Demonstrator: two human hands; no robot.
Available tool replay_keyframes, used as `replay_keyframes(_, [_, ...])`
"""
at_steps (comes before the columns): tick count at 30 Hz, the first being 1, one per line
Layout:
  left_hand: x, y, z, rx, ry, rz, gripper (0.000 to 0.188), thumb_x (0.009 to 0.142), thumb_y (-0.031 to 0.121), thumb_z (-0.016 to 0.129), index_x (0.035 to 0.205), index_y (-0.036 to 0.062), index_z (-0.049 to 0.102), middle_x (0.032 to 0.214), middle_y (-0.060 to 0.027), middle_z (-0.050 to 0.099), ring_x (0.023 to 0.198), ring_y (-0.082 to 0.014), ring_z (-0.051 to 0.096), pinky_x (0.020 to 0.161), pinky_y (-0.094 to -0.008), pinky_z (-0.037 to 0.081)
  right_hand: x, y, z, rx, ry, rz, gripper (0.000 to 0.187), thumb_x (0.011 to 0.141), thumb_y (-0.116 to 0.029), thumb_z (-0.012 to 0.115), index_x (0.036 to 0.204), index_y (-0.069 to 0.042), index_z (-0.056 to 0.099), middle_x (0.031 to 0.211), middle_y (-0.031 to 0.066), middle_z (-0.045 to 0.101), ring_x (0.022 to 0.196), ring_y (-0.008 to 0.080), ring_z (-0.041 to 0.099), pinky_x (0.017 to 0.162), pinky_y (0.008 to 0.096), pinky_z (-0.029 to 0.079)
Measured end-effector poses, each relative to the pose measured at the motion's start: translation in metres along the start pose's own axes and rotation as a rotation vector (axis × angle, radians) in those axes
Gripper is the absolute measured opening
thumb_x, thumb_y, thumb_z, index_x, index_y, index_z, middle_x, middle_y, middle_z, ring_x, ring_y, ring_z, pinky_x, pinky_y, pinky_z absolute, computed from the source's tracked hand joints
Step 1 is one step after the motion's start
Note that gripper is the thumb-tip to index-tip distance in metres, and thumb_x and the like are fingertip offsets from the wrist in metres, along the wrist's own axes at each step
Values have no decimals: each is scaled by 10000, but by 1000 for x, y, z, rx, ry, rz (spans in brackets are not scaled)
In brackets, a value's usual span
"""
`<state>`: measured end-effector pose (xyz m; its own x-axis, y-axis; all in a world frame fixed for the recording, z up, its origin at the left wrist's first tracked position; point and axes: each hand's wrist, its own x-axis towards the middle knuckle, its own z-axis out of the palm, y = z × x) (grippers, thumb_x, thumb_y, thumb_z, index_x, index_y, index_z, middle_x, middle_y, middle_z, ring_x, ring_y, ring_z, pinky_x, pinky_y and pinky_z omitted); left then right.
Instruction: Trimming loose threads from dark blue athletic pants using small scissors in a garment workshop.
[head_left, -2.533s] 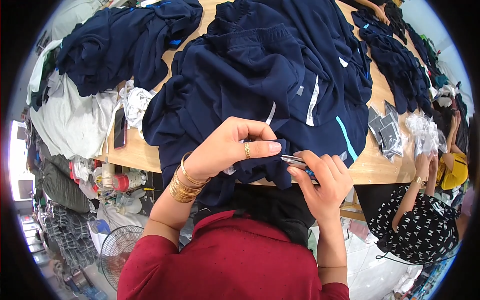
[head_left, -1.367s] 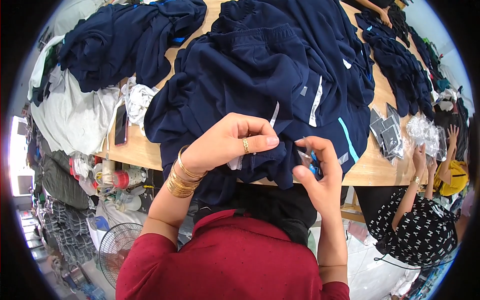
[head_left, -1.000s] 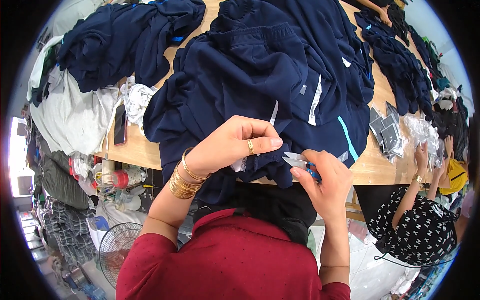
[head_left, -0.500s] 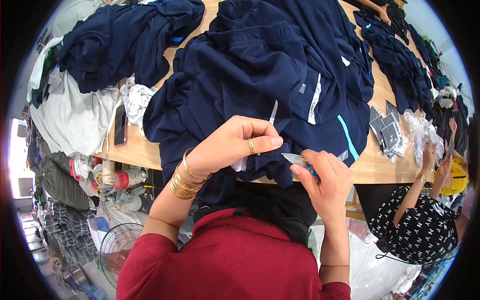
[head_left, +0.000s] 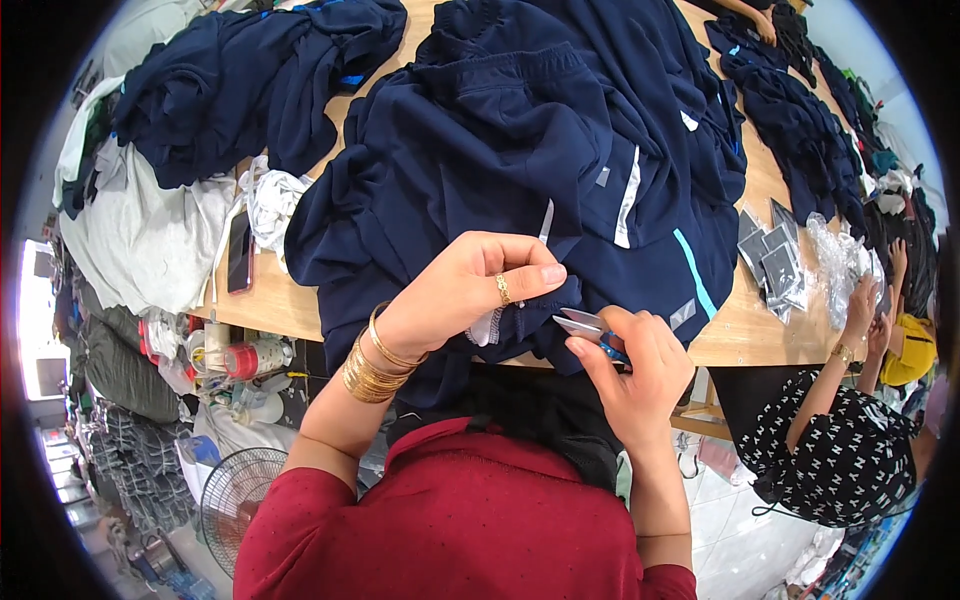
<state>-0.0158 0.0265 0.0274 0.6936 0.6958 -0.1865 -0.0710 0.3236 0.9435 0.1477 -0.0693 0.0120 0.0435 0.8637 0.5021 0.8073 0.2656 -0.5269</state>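
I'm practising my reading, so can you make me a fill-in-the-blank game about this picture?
1. The right hand holds snips with a handle that is ____.
2. On one finger, the left hand wears a gold ____.
3. The phone lies on the wooden ____.
4. The fan stands on the person's ____ side.

Missing words: blue; ring; table; left.

Garments (head_left: 500, 150) on table (head_left: 740, 340), phone (head_left: 240, 252) to their left, plastic packets (head_left: 777, 264) to their right
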Motion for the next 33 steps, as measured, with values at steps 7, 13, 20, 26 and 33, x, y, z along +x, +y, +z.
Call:
replay_keyframes(7, [0,-2,0,-17,-9,5,170,856,147,550,778,-3,563,715,59,498,671,-2,420,608,-162,346,1,-3,1,2,-19,25,262,658,-212,726,809,-65,570,628,22,504,515,168,454,463,271,348])
replay_keyframes(13, [0,-4,-1,-31,-16,-5,172,857,152,551,777,0,564,717,59,503,671,0,424,610,-164,350,0,-4,2,-13,-2,18,260,662,-206,723,813,-61,569,632,22,505,517,170,454,466,271,352])
replay_keyframes(20, [-1,0,1,-16,-2,-10,174,856,155,548,770,5,563,713,63,495,672,-2,412,614,-164,338,0,-3,3,-50,20,-17,269,658,-208,727,819,-57,574,628,22,502,512,163,451,460,268,349])
replay_keyframes(26, [1,-2,0,15,3,-2,179,856,158,546,765,5,559,711,64,489,675,-3,407,616,-164,334,-1,-1,1,-73,39,-32,255,657,-201,730,810,-61,583,615,25,497,504,164,443,457,266,349])
replay_keyframes(33, [-2,-6,-5,30,-24,21,160,852,153,573,815,0,592,714,61,519,677,-9,438,630,-169,369,19,9,-4,673,35,290,367,699,-155,690,1005,-10,552,868,42,561,797,111,524,662,222,407])
